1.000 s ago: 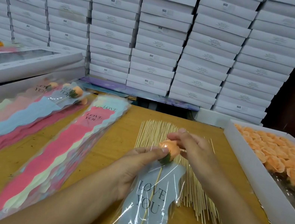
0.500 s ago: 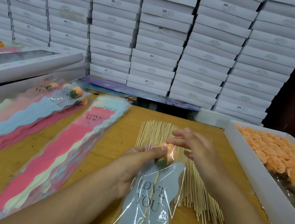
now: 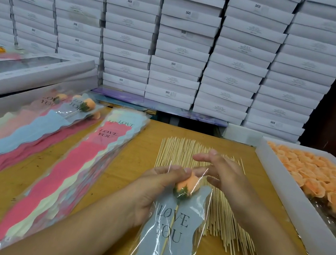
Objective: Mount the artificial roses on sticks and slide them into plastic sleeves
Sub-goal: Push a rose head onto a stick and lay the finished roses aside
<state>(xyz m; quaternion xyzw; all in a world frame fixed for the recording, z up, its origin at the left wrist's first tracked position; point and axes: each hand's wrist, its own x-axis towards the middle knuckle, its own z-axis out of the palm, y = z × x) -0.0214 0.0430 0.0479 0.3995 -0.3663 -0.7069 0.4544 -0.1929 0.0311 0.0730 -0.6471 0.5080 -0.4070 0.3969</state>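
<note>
An orange rose (image 3: 188,186) with a green base sits on a wooden stick (image 3: 164,245) inside a clear plastic sleeve (image 3: 168,235) with a blue "LOVE YOU" card. My left hand (image 3: 156,190) grips the sleeve by its left edge, the thumb reaching to its top beside the rose. My right hand (image 3: 222,173) hovers just above and right of the rose, fingers spread and relaxed, touching the sleeve's open top. Loose sticks (image 3: 196,188) lie fanned out on the table beneath both hands.
A white tray (image 3: 296,208) of orange roses stands at the right. Empty sleeves (image 3: 79,168) in pink, cream and blue lie stacked left of centre. Finished sleeved roses (image 3: 80,107) lie at the far left. White boxes (image 3: 178,39) are stacked high behind the wooden table (image 3: 122,164).
The rose has slid down into the sleeve. My right hand has let go of it and opened above it. The left hand keeps its hold.
</note>
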